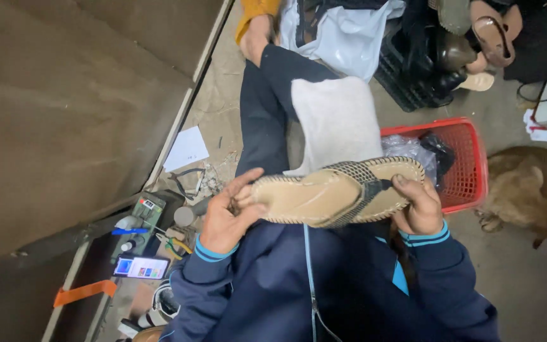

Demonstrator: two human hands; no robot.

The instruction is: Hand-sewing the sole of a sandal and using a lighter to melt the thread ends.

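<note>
I hold a tan sandal (324, 193) with a stitched edge and a dark woven strap sideways over my lap. My left hand (229, 215) grips its heel end at the left, thumb on the insole. My right hand (420, 206) grips the toe end at the right, thumb over the rim beside the strap. A white cloth (337, 120) lies over my outstretched leg just beyond the sandal.
A red plastic basket (470, 158) with plastic bags stands at the right, a brown dog (533, 187) beside it. A black crate of shoes (438, 57) sits at the back. Small tools, a lit phone (140, 267) and a paper sheet (186, 149) lie at the left along a wall.
</note>
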